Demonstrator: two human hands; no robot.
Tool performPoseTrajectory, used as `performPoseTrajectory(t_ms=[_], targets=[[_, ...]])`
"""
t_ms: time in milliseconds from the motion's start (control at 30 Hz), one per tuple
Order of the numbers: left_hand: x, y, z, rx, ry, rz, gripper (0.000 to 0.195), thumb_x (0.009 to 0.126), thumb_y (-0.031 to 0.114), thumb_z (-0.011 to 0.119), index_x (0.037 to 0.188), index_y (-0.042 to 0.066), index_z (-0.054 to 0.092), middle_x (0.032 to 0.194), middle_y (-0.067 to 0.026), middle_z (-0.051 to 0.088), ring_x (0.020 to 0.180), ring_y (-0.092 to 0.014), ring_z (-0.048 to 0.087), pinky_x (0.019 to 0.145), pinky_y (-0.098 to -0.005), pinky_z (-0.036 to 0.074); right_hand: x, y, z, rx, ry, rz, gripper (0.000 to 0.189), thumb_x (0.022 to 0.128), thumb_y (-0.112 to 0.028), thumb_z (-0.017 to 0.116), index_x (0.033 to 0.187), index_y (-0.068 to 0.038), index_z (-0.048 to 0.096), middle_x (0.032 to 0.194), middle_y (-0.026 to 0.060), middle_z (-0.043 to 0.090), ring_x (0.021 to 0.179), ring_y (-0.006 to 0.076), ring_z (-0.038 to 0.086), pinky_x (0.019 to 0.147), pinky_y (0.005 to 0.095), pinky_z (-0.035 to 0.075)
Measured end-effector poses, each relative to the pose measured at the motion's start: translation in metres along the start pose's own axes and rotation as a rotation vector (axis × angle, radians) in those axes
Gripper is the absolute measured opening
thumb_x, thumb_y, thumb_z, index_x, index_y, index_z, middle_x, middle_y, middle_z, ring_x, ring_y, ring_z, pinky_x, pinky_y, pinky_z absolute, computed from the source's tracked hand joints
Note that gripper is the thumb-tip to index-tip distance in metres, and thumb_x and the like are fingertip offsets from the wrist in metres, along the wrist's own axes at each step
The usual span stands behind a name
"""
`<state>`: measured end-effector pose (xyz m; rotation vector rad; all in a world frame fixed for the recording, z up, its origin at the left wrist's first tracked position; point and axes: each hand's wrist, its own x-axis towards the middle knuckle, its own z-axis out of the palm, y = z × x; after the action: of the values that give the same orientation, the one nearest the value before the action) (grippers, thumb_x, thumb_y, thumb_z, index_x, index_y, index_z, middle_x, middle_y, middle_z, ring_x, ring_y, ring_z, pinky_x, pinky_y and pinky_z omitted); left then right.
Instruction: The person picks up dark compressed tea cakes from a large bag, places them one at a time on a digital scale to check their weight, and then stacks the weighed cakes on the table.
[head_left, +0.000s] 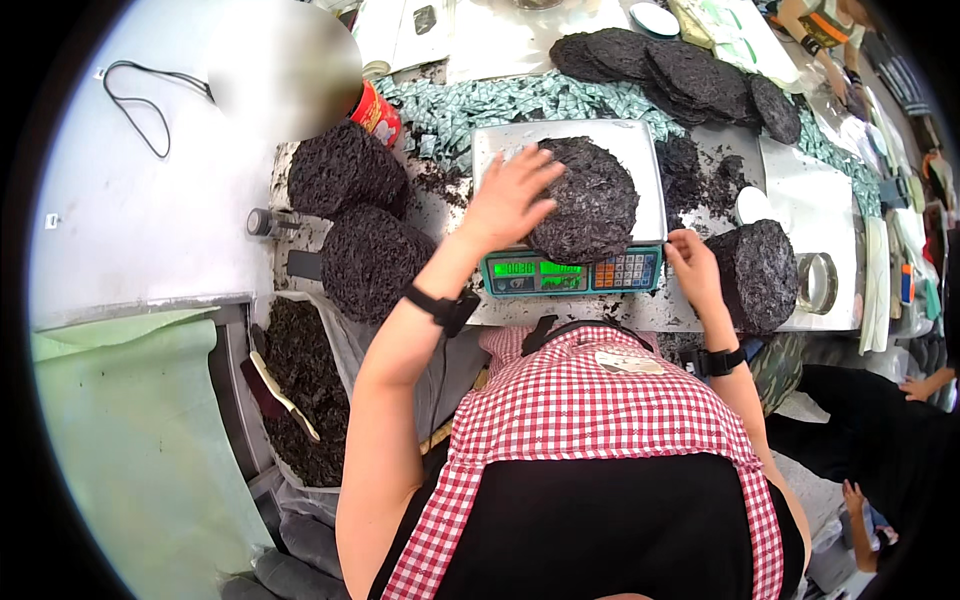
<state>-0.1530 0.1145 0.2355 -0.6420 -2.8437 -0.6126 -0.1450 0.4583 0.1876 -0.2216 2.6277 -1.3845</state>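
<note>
A dark round cake (589, 199), which looks like pressed dried seaweed, lies on the metal pan (649, 161) of a digital scale (571, 271). The cake overhangs the pan's front edge a little, above the lit green displays. My left hand (512, 196) is spread over the cake's left side, fingers apart, with fingertips at the cake. At the front right corner of the scale is my right hand (694, 266), its thumb and fingers bent beside the edge. Whether it pinches anything there is hidden. Right of that hand stands a thick stack of dark cakes (757, 274).
Two more dark stacks (349, 169) stand at left, beside a red container (377, 114). Small green packets (465, 112) and flat cakes (694, 71) lie behind the scale. A glass dish (817, 283) sits right. A brush (281, 394) rests on loose dark flakes (307, 345). People are at right.
</note>
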Motion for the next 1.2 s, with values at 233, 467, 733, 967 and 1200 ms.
performPoseTrajectory(t_ms=[233, 467, 733, 967, 1200], targets=[[0.019, 0.011, 0.076, 0.182, -0.075, -0.123, 0.059, 0.087, 0.049, 0.053, 0.140, 0.027, 0.039, 0.151, -0.0071, 0.023, 0.142, -0.029, 0.012, 0.101, -0.0713, 0.012, 0.014, -0.037, 0.042, -0.056, -0.050, 0.061, 0.029, 0.085, -0.027, 0.064, 0.096, -0.004, 0.051, 0.066, 0.0084, 0.058, 0.061, 0.0259, 0.059, 0.055, 0.0358, 0.044], [0.040, 0.058, 0.093, 0.233, -0.135, -0.159, 0.054, 0.091, 0.043, 0.047, 0.141, 0.030, 0.035, 0.151, -0.0129, 0.020, 0.141, -0.035, 0.011, 0.101, -0.0726, 0.007, 0.051, -0.035, 0.048, -0.328, 0.072, -0.027, 0.028, 0.082, -0.027, 0.064, 0.092, -0.007, 0.047, 0.068, 0.0131, 0.060, 0.067, 0.0325, 0.062, 0.058, 0.0416, 0.048], [0.041, 0.053, 0.109, 0.272, -0.053, -0.165, 0.052, 0.093, 0.040, 0.043, 0.143, 0.029, 0.031, 0.152, -0.0114, 0.019, 0.141, -0.035, 0.010, 0.101, -0.0724, 0.007, 0.013, -0.068, 0.009, 0.047, 0.002, -0.523, 0.010, 0.071, -0.003, 0.064, 0.069, -0.007, 0.055, 0.061, 0.0078, 0.056, 0.051, 0.0213, 0.055, 0.051, 0.0286, 0.046], [0.037, 0.044, 0.056, 0.004, 0.100, -0.160, 0.061, 0.091, 0.034, 0.050, 0.144, 0.012, 0.028, 0.150, -0.0108, 0.025, 0.140, -0.031, 0.018, 0.110, -0.0593, 0.010, 0.035, 0.047, -0.031, -0.553, 0.130, -0.106, 0.027, 0.082, -0.016, 0.066, 0.105, -0.008, 0.055, 0.080, 0.0118, 0.056, 0.065, 0.0245, 0.060, 0.063, 0.0370, 0.048], [-0.045, -0.039, -0.023, 0.020, 0.401, -0.289, 0.050, 0.092, 0.019, 0.049, 0.135, -0.002, 0.037, 0.136, -0.0229, 0.041, 0.131, -0.038, 0.033, 0.107, -0.0439, 0.028, 0.011, 0.034, -0.020, -0.274, 0.064, -0.022, 0.035, 0.079, -0.014, 0.067, 0.112, -0.005, 0.057, 0.095, 0.0129, 0.058, 0.067, 0.0223, 0.060, 0.065, 0.0338, 0.048]])
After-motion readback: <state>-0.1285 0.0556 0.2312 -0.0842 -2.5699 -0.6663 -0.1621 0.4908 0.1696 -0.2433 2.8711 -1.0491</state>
